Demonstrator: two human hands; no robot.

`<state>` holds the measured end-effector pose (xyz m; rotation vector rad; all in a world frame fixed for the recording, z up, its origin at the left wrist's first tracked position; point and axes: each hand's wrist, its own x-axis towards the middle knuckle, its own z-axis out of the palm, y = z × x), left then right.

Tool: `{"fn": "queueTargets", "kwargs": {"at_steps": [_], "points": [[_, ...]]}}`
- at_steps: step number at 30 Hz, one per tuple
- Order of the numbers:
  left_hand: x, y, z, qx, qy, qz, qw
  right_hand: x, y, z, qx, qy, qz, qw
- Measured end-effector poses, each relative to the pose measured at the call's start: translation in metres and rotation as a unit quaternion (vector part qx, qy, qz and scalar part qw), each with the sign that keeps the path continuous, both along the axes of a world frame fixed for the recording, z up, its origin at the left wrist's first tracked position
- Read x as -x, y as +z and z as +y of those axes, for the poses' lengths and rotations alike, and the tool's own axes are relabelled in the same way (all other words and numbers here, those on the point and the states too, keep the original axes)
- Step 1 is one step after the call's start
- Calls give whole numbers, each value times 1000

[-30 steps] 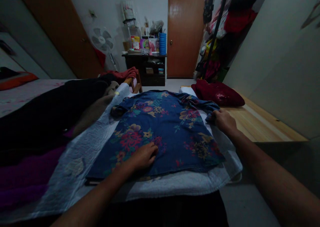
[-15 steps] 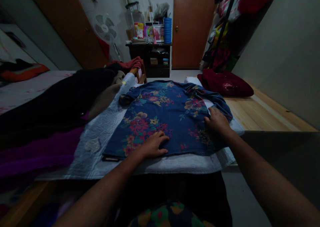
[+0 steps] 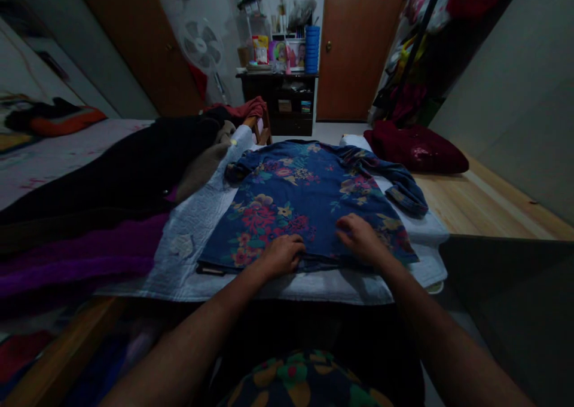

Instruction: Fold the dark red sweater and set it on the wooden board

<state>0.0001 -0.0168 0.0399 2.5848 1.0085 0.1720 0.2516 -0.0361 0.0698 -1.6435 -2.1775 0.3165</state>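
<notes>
A blue floral long-sleeved shirt (image 3: pixel 309 201) lies spread on a white quilted cloth (image 3: pixel 183 275), its hem toward me. My left hand (image 3: pixel 283 254) is at the near hem, its fingers curled down and closed on the edge of the fabric. Around there the hem looks slightly rumpled, and a lower layer shows. Over the lower right part of the shirt is my right hand (image 3: pixel 361 236), its fingers loosely bent and apart with nothing visible between them. The right sleeve (image 3: pixel 406 198) bends back toward me beside the shirt body.
Dark and purple clothes (image 3: pixel 107 216) are heaped at the left. A folded maroon cloth (image 3: pixel 415 147) rests on a wooden surface (image 3: pixel 502 207) at the right. Farther back stand a white fan (image 3: pixel 201 45), a dark cabinet (image 3: pixel 278 102) and a brown door (image 3: pixel 347 54).
My right hand has left the shirt's right side and moved inward, toward my left hand. The fingers of my left hand have curled at the hem. The right side now lies flatter.
</notes>
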Motion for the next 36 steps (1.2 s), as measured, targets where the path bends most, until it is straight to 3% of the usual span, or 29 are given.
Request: {"fn": "queueTargets", "kwargs": {"at_steps": [1,3,6,8,13,18,24,28,32,36], "points": [[0,-1,2,9,18,-6,1000,12,-9,-5,38,56,37,997],[1,-2,6,28,56,-26,998,30,-29,-11,68,107,85,988],[3,-5,5,30,92,-79,992,42,-52,-11,89,101,112,985],[3,-6,-2,16,83,-110,990,43,-59,-7,106,67,152,980],[3,-7,-24,11,-5,-92,996,39,-58,2,157,40,258,952],[-1,-5,-30,-6,-10,-42,999,39,-62,-2,132,10,284,950],[-4,-9,-23,-31,-2,-19,999,36,-61,-11,140,47,261,954],[2,-15,-13,34,45,-90,994,39,-61,-21,94,54,231,967],[8,-19,-7,80,108,-127,983,47,-65,-38,-32,20,183,982],[10,-20,-9,87,134,-132,978,52,-64,-52,-91,61,80,991]]}}
